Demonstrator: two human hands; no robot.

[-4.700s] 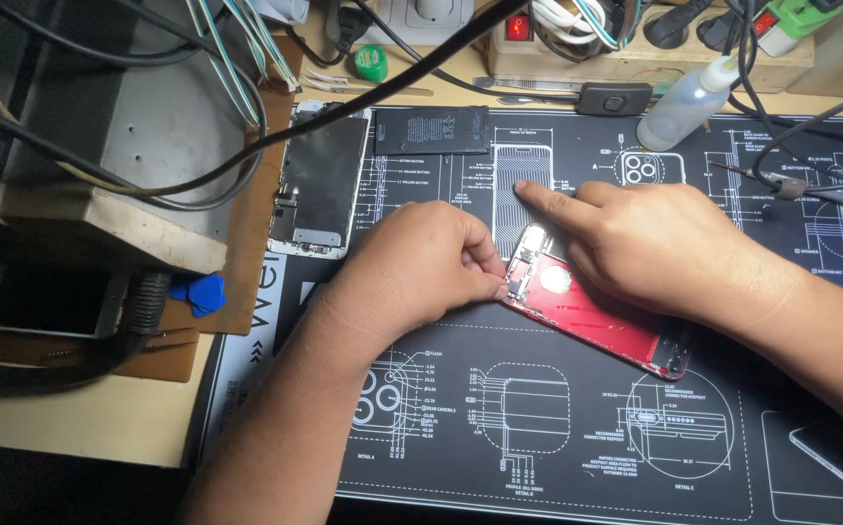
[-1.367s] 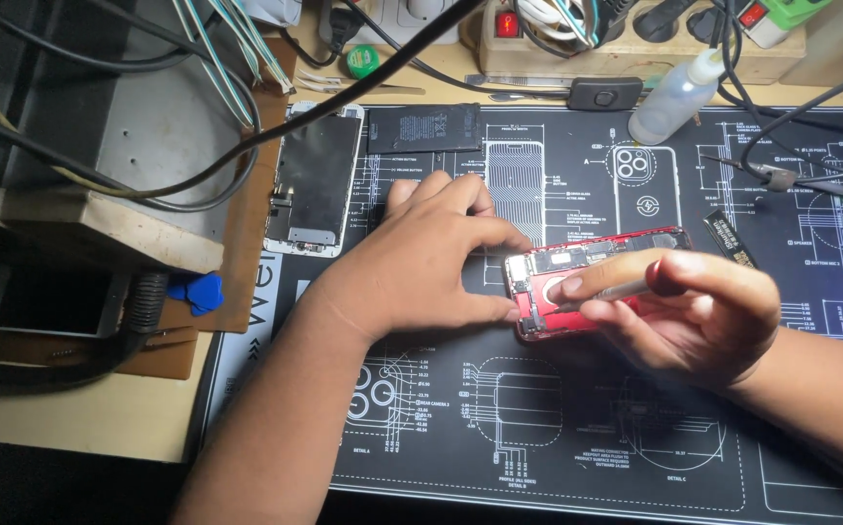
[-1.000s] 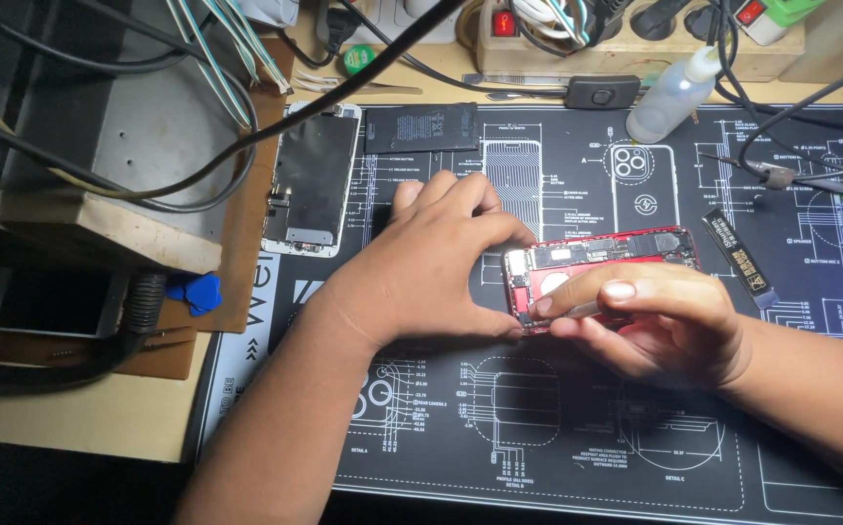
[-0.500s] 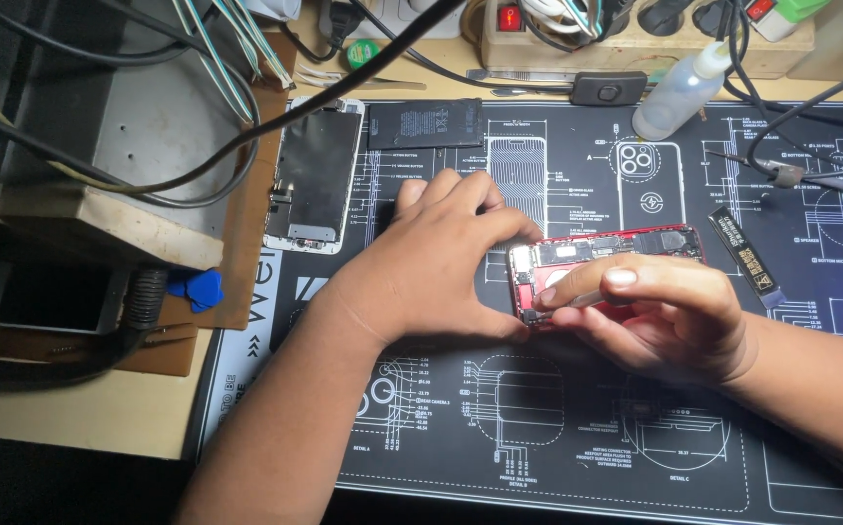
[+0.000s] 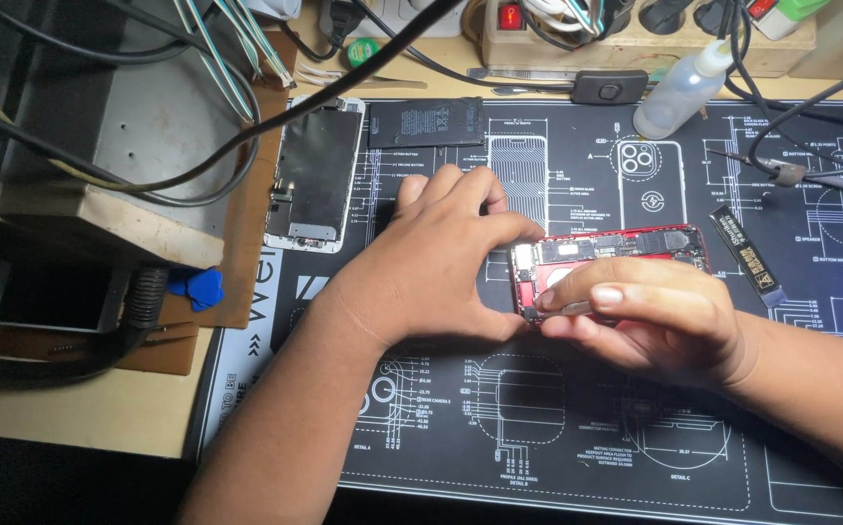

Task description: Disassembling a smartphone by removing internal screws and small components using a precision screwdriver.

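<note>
Head view | opened red phone (image 5: 626, 251) braced by left hand (image 5: 441, 262) (fingers spread) | small metal part (image 5: 567, 309) pinched by right hand (image 5: 665, 326)

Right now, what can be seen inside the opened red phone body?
Inside the red phone body, a dark circuit board runs along the far edge, with small metal parts near the left end. The right hand covers the near half, and the left hand hides the left edge.

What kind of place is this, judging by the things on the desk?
Most likely a phone repair bench. An opened red phone lies on a dark repair mat printed with phone diagrams, with a detached screen, a loose battery and a power strip nearby.
</note>
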